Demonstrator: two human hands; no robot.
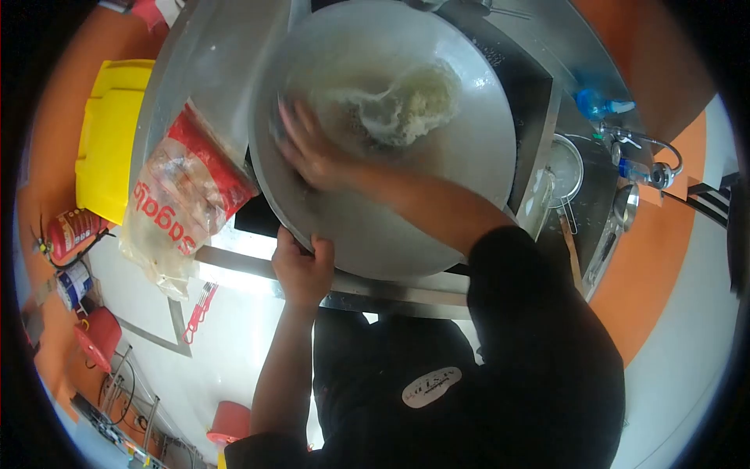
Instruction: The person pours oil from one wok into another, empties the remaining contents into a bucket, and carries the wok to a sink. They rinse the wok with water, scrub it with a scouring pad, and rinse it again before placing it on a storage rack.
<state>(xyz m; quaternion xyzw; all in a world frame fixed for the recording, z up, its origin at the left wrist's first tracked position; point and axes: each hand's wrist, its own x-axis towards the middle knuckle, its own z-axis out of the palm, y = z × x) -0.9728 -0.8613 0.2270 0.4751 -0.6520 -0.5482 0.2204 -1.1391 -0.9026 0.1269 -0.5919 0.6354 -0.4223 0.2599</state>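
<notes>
A large metal wok (469, 180) sits over the stove, with cloudy water and pale froth (406, 109) on its far side. My left hand (303, 270) is closed round the wok's near-left rim, thumb over the edge. Inside the wok, my right hand (312, 152) lies against the left part of the inner wall. Its fingers are stretched out and slightly apart, a little blurred by motion. Nothing shows in that hand, though its palm side is hidden.
Left of the wok, a clear plastic bag with red print (187, 187) rests on the steel counter (211, 62). A strainer (564, 168), a wooden-handled tool (572, 250) and a tap (625, 137) are on the right. Beyond the counter's left edge stands a yellow bin (113, 141).
</notes>
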